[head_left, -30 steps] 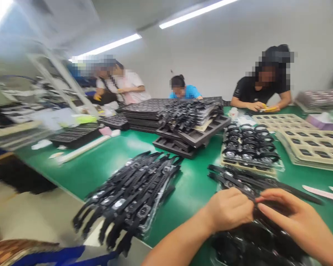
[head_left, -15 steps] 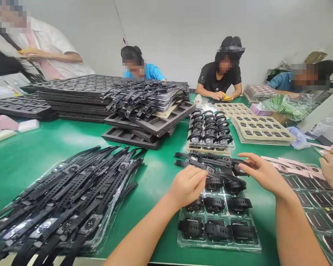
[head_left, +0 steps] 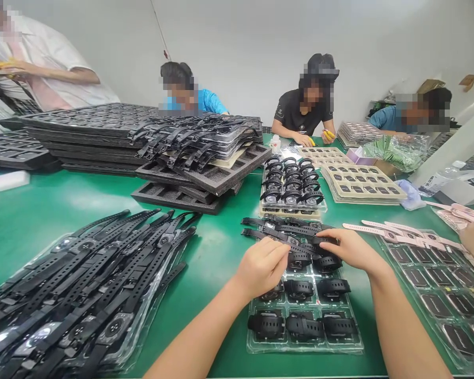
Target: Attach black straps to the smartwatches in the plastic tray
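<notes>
Nothing fully readable. Bottle [head_left: 442, 178] at right: white label [head_left: 433, 182] with dark characters, too blurred to make out. Black shirt [head_left: 308, 113] across the table: small white logo [head_left: 302, 127] on the chest, illegible, plus a faint mark on the sleeve. Watch backs [head_left: 112, 327]: any print too small to tell.

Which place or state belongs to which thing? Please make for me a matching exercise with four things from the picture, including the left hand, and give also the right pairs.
Things
1. Left hand
2. Middle clear tray
3. Dark grey trays
4. Pink straps

Places and states
A. With black watches in its compartments
B. At the right side of the picture
C. Curled, not spread out flat
D. Piled one on another

Right pairs: 1-C, 2-A, 3-D, 4-B
</notes>
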Demonstrator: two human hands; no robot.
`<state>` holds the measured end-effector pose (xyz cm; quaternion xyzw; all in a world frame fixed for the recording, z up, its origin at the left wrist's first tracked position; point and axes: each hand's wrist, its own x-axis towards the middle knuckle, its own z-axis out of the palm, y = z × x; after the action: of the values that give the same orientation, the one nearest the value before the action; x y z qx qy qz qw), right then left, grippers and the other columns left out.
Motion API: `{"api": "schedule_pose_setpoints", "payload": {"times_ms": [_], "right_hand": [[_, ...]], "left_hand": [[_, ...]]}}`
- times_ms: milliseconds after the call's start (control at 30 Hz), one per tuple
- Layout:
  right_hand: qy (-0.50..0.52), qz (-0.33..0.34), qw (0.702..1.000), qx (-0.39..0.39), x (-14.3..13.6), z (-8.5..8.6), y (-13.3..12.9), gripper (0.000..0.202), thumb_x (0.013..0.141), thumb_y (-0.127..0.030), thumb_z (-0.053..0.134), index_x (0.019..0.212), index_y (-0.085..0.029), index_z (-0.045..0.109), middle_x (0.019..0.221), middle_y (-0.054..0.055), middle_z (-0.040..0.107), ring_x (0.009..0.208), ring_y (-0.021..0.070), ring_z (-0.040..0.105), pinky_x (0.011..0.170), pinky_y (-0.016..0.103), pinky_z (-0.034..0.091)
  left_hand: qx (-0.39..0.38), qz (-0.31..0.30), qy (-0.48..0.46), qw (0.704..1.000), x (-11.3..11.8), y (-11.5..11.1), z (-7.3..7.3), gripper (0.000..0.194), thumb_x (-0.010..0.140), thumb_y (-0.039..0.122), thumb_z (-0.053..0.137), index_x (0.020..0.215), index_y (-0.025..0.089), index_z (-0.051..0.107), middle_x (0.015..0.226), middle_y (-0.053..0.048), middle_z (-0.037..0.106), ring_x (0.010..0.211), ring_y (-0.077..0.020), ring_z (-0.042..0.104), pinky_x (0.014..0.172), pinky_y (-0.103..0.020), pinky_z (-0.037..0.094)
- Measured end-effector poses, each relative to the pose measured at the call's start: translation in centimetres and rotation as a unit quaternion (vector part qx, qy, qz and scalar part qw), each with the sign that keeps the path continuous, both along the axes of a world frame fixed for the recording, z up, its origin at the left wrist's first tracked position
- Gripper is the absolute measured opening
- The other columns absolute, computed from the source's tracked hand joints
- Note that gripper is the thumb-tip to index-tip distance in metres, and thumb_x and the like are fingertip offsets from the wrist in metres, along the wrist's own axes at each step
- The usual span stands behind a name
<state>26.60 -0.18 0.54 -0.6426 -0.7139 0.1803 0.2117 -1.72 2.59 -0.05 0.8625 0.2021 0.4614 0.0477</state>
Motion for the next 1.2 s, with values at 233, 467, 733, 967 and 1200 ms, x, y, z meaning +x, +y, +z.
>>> {"api": "schedule_pose_setpoints", "payload": {"times_ms": [233, 467, 733, 967, 1200], "right_hand": [[-0.05, -0.104, 0.99, 0.082, 0.9, -1.1, 1.8, 0.038, 0.099, -0.04, 0.043, 0.112, -0.019, 0.073, 0.122, 0.014, 0.072, 0.116, 0.0336, 0.061, 0.102, 0.049, 0.043], [-0.068, -0.147, 0.986, 0.029, 2.1, -3.2, 4.1, 0.028, 0.089, -0.042, 0.057, 0.079, -0.021, 0.074, 0.089, 0.012, 0.078, 0.086, 0.0319, 0.071, 0.076, 0.039, 0.05], [0.021, -0.127, 0.989, 0.076, 1.3, -0.9, 2.6, 0.021, 0.087, -0.039, 0.06, 0.072, -0.025, 0.054, 0.093, 0.005, 0.075, 0.085, 0.0258, 0.066, 0.075, 0.034, 0.046], [0.229, -0.095, 0.964, 0.099, -0.8, 2.2, -0.6, 0.032, 0.096, -0.052, 0.05, 0.078, -0.026, 0.046, 0.076, 0.004, 0.069, 0.066, 0.0202, 0.064, 0.061, 0.031, 0.049], [0.504, 0.027, 0.857, -0.101, -7.0, 2.9, -2.8, 0.039, 0.091, -0.057, 0.063, 0.077, -0.025, 0.045, 0.064, -0.002, 0.064, 0.053, 0.0143, 0.051, 0.05, 0.025, 0.038]], "left_hand": [[0.004, 0.003, 0.012, 1.0, 0.1, -0.2, -0.1, 0.018, 0.094, 0.007, 0.05, 0.094, 0.016, 0.065, 0.075, -0.004, 0.07, 0.065, -0.0159, 0.058, 0.058, -0.029, 0.047], [0.001, -0.008, 0.013, 1.0, 0.4, -0.5, -0.3, 0.019, 0.094, 0.007, 0.049, 0.096, 0.016, 0.066, 0.077, -0.005, 0.071, 0.066, -0.0166, 0.06, 0.06, -0.03, 0.049], [-0.008, -0.009, 0.008, 1.0, 0.4, -0.2, -0.4, 0.02, 0.093, 0.008, 0.05, 0.098, 0.017, 0.066, 0.077, -0.005, 0.072, 0.067, -0.0166, 0.062, 0.061, -0.03, 0.051], [-0.146, -0.036, -0.01, 0.989, 0.5, -1.0, -0.1, 0.018, 0.095, 0.013, 0.052, 0.096, 0.018, 0.07, 0.08, -0.005, 0.074, 0.072, -0.0174, 0.062, 0.068, -0.032, 0.053], [-0.558, -0.229, -0.163, 0.781, 0.4, -1.4, 0.8, 0.059, 0.093, 0.057, 0.06, 0.138, 0.02, 0.055, 0.126, -0.016, 0.066, 0.101, -0.0242, 0.067, 0.076, -0.033, 0.058]]}}
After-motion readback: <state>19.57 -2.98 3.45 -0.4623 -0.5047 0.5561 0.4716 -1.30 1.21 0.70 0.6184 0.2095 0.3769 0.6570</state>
